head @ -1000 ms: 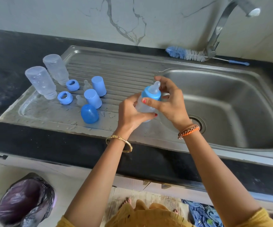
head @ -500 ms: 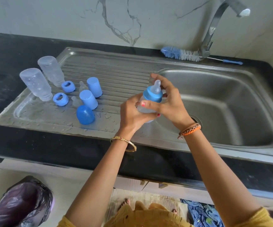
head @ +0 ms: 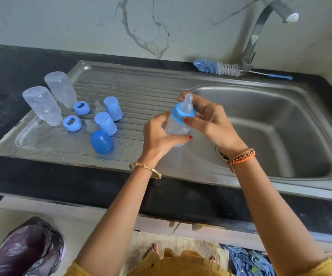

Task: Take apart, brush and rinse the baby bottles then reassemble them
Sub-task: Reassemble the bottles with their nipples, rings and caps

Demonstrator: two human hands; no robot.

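The small baby bottle is gripped round its body by the left hand, above the sink edge. The blue collar with teat is pinched by the right hand, fingers curled round it. Against the earlier frames the right-hand grip is seen slightly rotated on the collar; this is judged to be screwing on, so reassembly of this bottle is nearly done. Left of the fingers, two inverted bottles, rings and caps remain unassembled on the drainboard.

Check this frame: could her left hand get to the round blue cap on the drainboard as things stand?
Probably not yet: the left hand grips the bottle while the right hand holds its collar. The round blue cap sits near, with nothing between.
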